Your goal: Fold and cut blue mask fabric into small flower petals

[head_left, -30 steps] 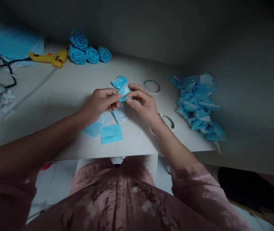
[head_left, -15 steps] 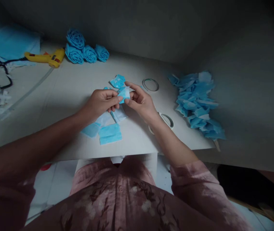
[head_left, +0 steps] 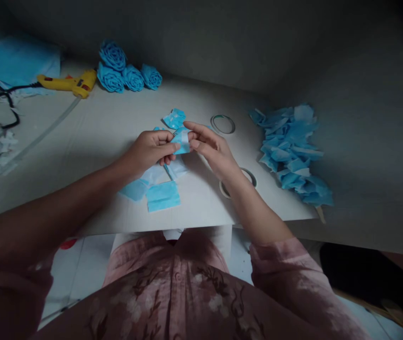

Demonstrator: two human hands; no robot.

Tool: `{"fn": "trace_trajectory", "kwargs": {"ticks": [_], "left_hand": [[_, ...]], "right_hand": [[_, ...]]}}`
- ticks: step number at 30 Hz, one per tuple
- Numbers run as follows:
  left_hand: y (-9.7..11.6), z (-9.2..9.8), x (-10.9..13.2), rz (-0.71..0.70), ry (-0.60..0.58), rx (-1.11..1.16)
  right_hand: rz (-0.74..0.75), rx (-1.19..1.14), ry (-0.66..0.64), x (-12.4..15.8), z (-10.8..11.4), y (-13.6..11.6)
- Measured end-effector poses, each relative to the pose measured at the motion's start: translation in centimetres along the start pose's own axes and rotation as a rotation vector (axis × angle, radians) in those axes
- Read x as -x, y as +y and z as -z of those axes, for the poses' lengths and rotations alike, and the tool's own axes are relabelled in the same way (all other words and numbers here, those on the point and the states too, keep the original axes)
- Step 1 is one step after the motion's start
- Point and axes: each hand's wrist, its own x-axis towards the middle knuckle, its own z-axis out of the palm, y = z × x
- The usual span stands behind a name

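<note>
My left hand (head_left: 150, 151) pinches a small folded blue paper piece (head_left: 182, 140) between thumb and fingers, just above the white table (head_left: 91, 127). The fingers of my right hand (head_left: 211, 151) stretch out and touch the piece's right side. Under both hands lie a few flat blue paper pieces (head_left: 163, 195). Another crumpled blue piece (head_left: 175, 117) rests just beyond my fingers.
Three blue paper roses (head_left: 125, 71) and a yellow glue gun (head_left: 68, 83) sit at the back left. A tape ring (head_left: 223, 123) lies past my right hand, another tape roll (head_left: 249, 177) under my right wrist. A heap of blue paper scraps (head_left: 291, 151) fills the right.
My right hand's fingers have straightened out from a pinch and now rest flat against the piece. The left hand keeps its pinch in nearly the same spot.
</note>
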Motion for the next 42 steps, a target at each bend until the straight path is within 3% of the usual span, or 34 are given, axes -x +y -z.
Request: {"fn": "trace_trajectory", "kwargs": {"ticks": [5, 12, 21, 29, 42], "left_hand": [[0.5, -0.3, 0.2, 0.058, -0.055, -0.024], [1.2, -0.6, 0.5, 0.101, -0.11, -0.059], [1.0, -0.4, 0.5, 0.116, -0.124, 0.164], [0.8, -0.3, 0.5, 0.11, -0.13, 0.217], [0.6, -0.4, 0.4, 0.086, -0.115, 0.196]], "right_hand": [[-0.027, 0.005, 0.066, -0.1, -0.3, -0.5], [0.043, 0.084, 0.125, 0.1, -1.1, -0.7], [0.394, 0.484, 0.11, 0.4, 0.0, -1.7], [0.571, 0.525, 0.124, 0.3, 0.1, -1.1], [0.52, 0.601, 0.087, 0.4, 0.3, -0.6]]}}
